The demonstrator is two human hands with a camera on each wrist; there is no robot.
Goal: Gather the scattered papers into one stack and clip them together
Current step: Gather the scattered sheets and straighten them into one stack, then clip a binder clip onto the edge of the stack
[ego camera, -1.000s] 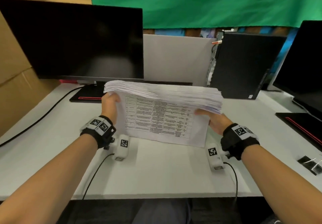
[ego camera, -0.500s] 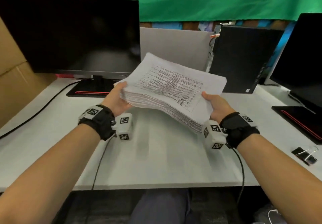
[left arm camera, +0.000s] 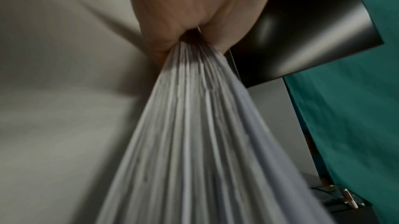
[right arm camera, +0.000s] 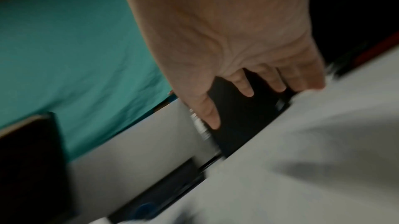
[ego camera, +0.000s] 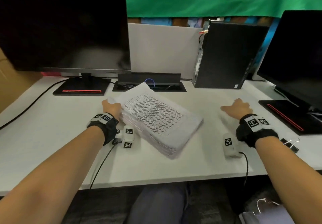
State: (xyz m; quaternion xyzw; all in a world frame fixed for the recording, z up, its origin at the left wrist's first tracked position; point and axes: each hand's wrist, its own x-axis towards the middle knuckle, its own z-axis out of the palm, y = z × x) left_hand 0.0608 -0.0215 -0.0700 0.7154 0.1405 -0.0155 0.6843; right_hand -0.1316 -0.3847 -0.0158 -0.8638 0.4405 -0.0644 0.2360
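Note:
A thick stack of printed papers (ego camera: 156, 117) lies skewed in the middle of the white desk (ego camera: 52, 136). My left hand (ego camera: 111, 106) grips its far left corner; in the left wrist view the sheet edges (left arm camera: 194, 125) fan out from between thumb and palm. My right hand (ego camera: 235, 107) hovers over the desk to the right of the stack, fingers spread and holding nothing, as the right wrist view (right arm camera: 248, 82) confirms. Black binder clips (ego camera: 290, 144) lie at the desk's right edge, behind my right wrist.
A black monitor (ego camera: 64, 28) stands at the back left, its base (ego camera: 81, 89) on the desk. A cable tray (ego camera: 149, 84) sits behind the stack. A black computer case (ego camera: 226, 54) and a second monitor (ego camera: 296, 52) stand at the right.
The stack went from held upright, to tilted in both hands, to lying on the desk. My right hand let go and moved right. My left hand kept its hold.

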